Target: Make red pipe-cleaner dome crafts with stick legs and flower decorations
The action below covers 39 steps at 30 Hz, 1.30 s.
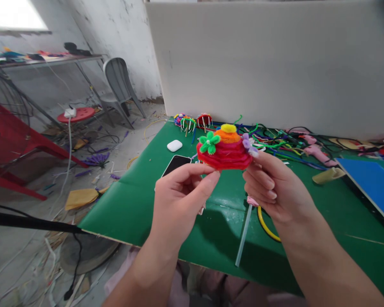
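Held up above the table is a dome-shaped pipe-cleaner craft (225, 158), layered red, then orange, with a yellow tip. A green flower (209, 143) sits on its left side and purple flowers (248, 144) on its right. My left hand (187, 189) pinches the lower left rim between thumb and fingers. At the right edge, my right hand (272, 181) grips the craft near the purple flowers. A pale glue stick (244, 236) with a pink end lies on the table below my right hand.
A white-edged phone (176, 163) and white earbud case (174, 146) lie on the green table (124, 209). Finished crafts (204, 120) and loose pipe cleaners line the back, with a pink glue gun (320, 153). At right are a yellow ring (266, 228) and blue board (371, 183).
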Tool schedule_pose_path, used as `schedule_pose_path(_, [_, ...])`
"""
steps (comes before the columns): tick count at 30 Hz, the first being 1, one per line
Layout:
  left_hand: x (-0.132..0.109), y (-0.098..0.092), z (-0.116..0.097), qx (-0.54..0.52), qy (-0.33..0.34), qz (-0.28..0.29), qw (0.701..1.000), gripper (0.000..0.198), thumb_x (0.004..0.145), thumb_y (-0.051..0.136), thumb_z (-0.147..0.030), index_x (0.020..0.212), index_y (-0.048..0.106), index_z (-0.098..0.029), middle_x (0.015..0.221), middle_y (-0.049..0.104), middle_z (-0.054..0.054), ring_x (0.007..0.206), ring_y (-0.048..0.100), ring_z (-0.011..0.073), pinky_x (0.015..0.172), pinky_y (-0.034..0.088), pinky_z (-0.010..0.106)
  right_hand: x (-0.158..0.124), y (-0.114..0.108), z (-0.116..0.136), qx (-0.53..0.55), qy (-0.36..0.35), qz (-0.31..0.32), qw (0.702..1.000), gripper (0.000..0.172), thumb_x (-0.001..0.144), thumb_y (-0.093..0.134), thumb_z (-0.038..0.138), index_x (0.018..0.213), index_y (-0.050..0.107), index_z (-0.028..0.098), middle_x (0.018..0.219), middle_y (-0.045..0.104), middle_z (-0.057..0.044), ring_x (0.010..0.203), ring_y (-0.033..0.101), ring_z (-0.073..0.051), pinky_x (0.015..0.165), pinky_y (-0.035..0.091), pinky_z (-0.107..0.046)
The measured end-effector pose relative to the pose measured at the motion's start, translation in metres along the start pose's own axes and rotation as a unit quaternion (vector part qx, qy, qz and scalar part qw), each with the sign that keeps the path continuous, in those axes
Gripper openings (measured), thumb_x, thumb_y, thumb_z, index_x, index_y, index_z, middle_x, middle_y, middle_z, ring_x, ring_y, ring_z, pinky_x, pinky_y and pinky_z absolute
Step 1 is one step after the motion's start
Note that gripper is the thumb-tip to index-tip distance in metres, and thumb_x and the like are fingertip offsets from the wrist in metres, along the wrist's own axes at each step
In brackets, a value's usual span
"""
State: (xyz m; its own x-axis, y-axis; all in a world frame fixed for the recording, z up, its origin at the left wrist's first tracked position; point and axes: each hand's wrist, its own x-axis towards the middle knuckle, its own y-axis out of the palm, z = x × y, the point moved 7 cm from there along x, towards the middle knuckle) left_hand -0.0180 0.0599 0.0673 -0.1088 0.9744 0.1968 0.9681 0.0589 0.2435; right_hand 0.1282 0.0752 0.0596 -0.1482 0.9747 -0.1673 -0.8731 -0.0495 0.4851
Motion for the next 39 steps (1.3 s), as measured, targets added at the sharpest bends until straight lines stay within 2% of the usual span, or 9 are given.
schedule_pose_path(8, [-0.001,0.000,0.000,0.026,-0.003,-0.011,1.000,0.004,0.069,0.067,-0.022,0.068,0.065,-0.019,0.040,0.043,-0.007,0.034,0.034,0.0029,0.033,0.025,0.016,0.000,0.001,-0.003,0.031,0.021,0.020,0.999,0.034,0.078,0.056,0.029,0.048,0.041,0.020,0.031,0.030,0.009,0.025,0.017,-0.003,0.024,0.012,-0.015])
schedule_pose_path(17, [-0.001,-0.001,0.006,0.002,-0.022,0.004,1.000,0.005,0.070,0.068,-0.021,0.075,0.068,-0.020,0.043,0.048,-0.007,0.034,0.036,0.0017,0.032,0.027,0.013,0.001,0.007,-0.009,0.062,0.052,0.077,0.994,0.050,0.082,0.053,0.033,0.038,0.035,0.018,0.030,0.023,0.008,0.026,0.012,-0.002,0.024,0.012,-0.014])
schedule_pose_path(21, [0.000,-0.001,0.007,0.004,-0.024,0.002,1.000,0.006,0.070,0.069,-0.023,0.074,0.068,-0.019,0.042,0.046,-0.007,0.034,0.035,0.0018,0.032,0.027,0.012,0.001,0.006,-0.008,0.063,0.041,0.069,0.995,0.048,0.081,0.056,0.032,0.041,0.034,0.018,0.032,0.023,0.009,0.026,0.013,-0.002,0.024,0.014,-0.012])
schedule_pose_path(29, [0.000,-0.001,0.015,0.040,-0.044,0.044,0.997,0.011,0.073,0.068,-0.030,0.079,0.068,-0.021,0.046,0.046,-0.007,0.036,0.035,0.0014,0.032,0.029,0.011,0.001,0.008,-0.008,0.073,0.044,0.074,0.994,0.047,0.081,0.057,0.033,0.043,0.034,0.018,0.032,0.024,0.009,0.026,0.011,-0.002,0.024,0.013,-0.013])
schedule_pose_path(36, [0.001,0.002,0.015,0.052,-0.068,0.034,0.996,0.013,0.071,0.069,-0.029,0.076,0.068,-0.017,0.043,0.042,-0.007,0.034,0.034,0.0016,0.030,0.026,0.011,0.002,0.003,-0.005,0.089,0.038,0.077,0.992,0.049,0.083,0.055,0.032,0.041,0.033,0.018,0.032,0.021,0.009,0.028,0.008,-0.002,0.025,0.013,-0.013])
schedule_pose_path(39, [0.002,0.003,0.020,0.060,-0.083,0.065,0.993,0.015,0.071,0.069,-0.032,0.076,0.068,-0.017,0.045,0.044,-0.006,0.036,0.037,0.0022,0.030,0.029,0.011,0.003,-0.001,0.000,0.106,0.020,0.061,0.992,0.044,0.082,0.056,0.029,0.045,0.037,0.017,0.034,0.024,0.010,0.029,0.009,-0.002,0.026,0.014,-0.012])
